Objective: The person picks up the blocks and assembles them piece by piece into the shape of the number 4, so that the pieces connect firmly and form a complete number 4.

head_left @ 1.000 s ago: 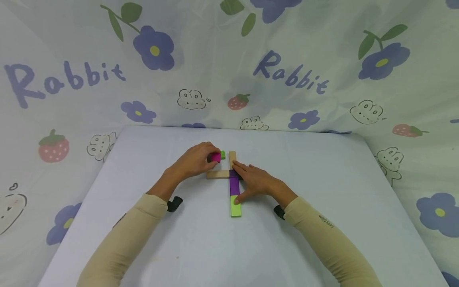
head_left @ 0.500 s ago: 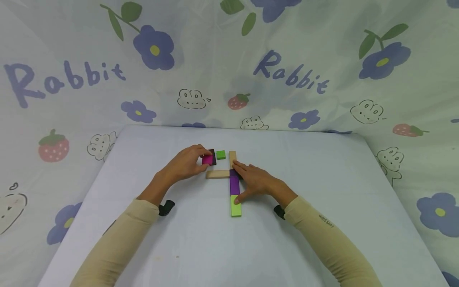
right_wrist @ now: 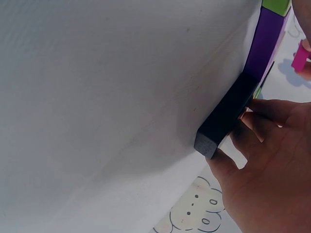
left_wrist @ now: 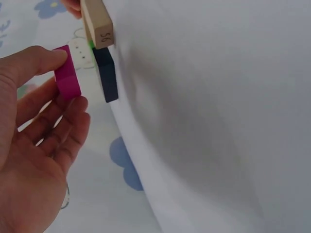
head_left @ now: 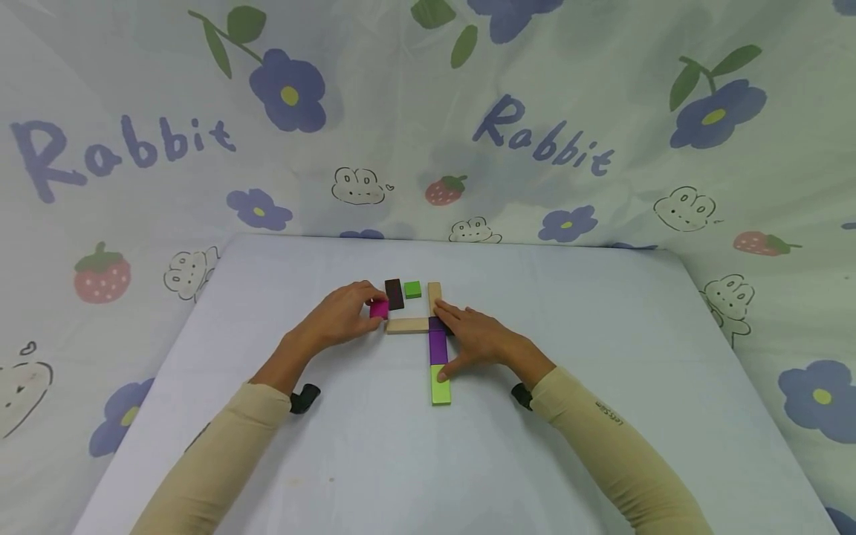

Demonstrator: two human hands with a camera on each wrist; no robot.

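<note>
Now the left hand pinches a magenta block.

On the white table we see a brown block, a green block, two wooden blocks, a purple block, a lime block and, half-hidden, seemingly a black block.
</note>
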